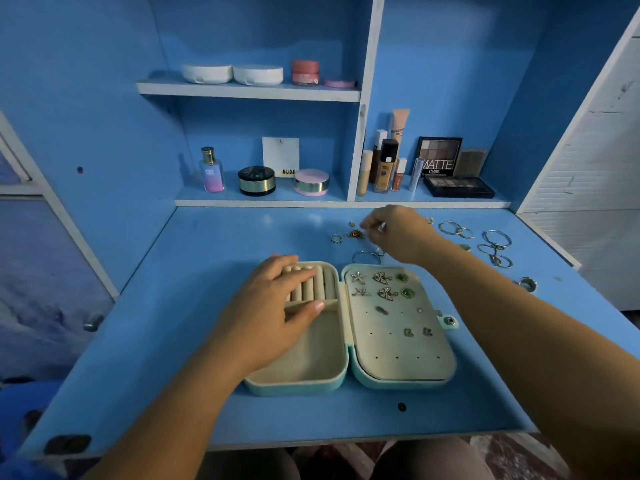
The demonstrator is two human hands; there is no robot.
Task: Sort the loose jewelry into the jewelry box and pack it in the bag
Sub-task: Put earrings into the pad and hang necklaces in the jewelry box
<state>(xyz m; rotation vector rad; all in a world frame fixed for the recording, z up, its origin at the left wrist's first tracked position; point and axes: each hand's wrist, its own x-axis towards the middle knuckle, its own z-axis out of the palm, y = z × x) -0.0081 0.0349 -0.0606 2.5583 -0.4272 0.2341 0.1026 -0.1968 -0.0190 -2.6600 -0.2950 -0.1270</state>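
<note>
At a blue desk [207, 254], we look down on an open jewelry box [298, 385] lying flat near the front edge, its two halves side by side. Our left hand [277, 306] rests on the box's left half, fingers laid fairly straight across the cream ring rolls [327, 284] and thumb against their near edge, gripping nothing. The right half, a padded earring panel [398, 344], carries starfish earrings [358, 277], butterfly earrings [382, 277] and green studs [401, 277] along its far end, with a few small pieces nearer.

Our right hand [398, 233] reaches beyond the box to the loose jewelry, fingers curled downward. Something shiny shows at them, but we cannot tell whether it is pinched. Just left of that hand lie a silver ring [336, 238] and a gold chain [356, 233]; a thin bangle [367, 257] sits between hand and box. Farther right, silver hoops [455, 228] and bracelets [497, 237] are spread out.

On the shelves behind stand a perfume bottle [211, 169] and an eyeshadow palette [438, 157], among other cosmetics.
</note>
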